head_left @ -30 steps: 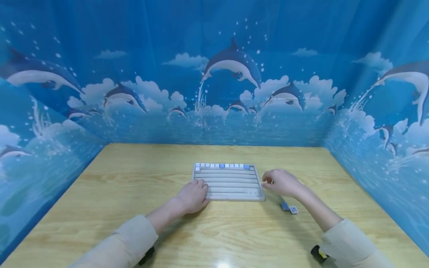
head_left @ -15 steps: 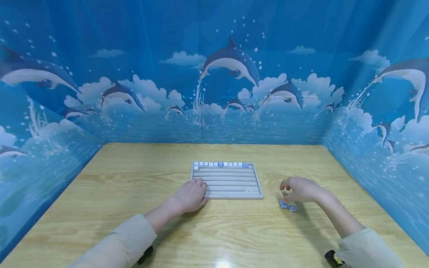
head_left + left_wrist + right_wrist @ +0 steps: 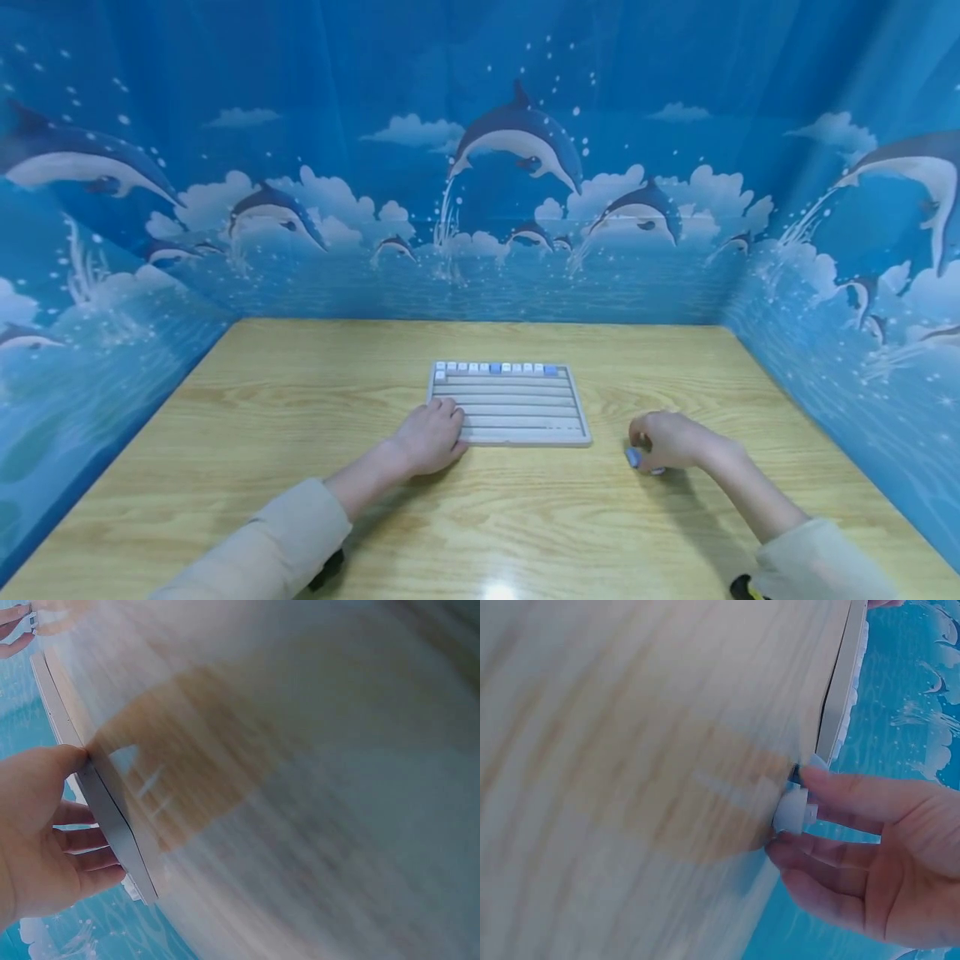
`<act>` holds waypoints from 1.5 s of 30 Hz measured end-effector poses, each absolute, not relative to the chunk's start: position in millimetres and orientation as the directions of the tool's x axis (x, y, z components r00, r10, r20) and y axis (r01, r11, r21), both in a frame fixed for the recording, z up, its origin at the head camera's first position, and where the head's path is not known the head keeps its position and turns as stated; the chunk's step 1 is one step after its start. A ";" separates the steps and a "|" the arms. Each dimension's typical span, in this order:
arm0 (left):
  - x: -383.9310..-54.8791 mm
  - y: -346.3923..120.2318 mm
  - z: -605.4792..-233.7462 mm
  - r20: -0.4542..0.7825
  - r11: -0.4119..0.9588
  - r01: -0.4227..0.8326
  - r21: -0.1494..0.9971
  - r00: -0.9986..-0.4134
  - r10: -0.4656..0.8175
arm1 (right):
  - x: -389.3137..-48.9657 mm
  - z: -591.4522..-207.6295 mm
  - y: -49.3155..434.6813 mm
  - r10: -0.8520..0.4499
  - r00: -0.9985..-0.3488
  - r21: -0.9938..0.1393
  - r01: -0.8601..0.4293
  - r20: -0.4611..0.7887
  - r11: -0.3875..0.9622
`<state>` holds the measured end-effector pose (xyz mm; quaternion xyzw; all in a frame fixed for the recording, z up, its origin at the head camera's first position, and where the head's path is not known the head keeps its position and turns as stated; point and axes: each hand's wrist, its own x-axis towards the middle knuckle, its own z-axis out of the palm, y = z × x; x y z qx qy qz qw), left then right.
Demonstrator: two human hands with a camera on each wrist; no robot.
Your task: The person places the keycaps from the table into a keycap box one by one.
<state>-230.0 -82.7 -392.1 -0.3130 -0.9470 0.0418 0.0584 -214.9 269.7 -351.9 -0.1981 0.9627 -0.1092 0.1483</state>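
A pale, grooved tray (image 3: 517, 414) lies on the table with small white and blue keycaps (image 3: 506, 367) along its far row. My left hand (image 3: 429, 437) grips the tray's near left corner; in the left wrist view the thumb is on the front edge and the fingers wrap the side. Right of the tray, my right hand (image 3: 670, 440) is low over the table, thumb and fingers round loose keycaps. A blue keycap (image 3: 633, 457) shows at the fingertips. In the right wrist view a white keycap (image 3: 789, 811) sits between thumb and fingers, partly hidden.
The wooden table (image 3: 525, 517) reaches back to a blue dolphin-print curtain (image 3: 480, 275), which also closes off the left and right sides. One white keycap (image 3: 440, 377) stands at the left end of the tray's second row.
My right hand has moved from beside the tray's right edge, right and down to the loose keycaps, and its fingers have closed in round them. The left hand stays on the tray.
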 end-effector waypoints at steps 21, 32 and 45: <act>-230.0 -83.2 -389.8 0.076 0.804 0.585 -0.101 -0.802 0.593 | -216.4 -357.3 263.5 -0.426 -0.867 -0.298 -0.347 -0.260 0.889; -230.5 -82.4 -391.5 0.070 0.808 0.579 -0.110 -0.807 0.587 | -218.0 -356.9 260.2 -0.436 -0.866 -0.265 -0.373 -0.244 0.889; -230.2 -81.5 -391.1 0.066 0.809 0.577 -0.115 -0.808 0.585 | -222.5 -355.7 262.1 -0.527 -0.843 -0.328 -0.471 -0.107 0.819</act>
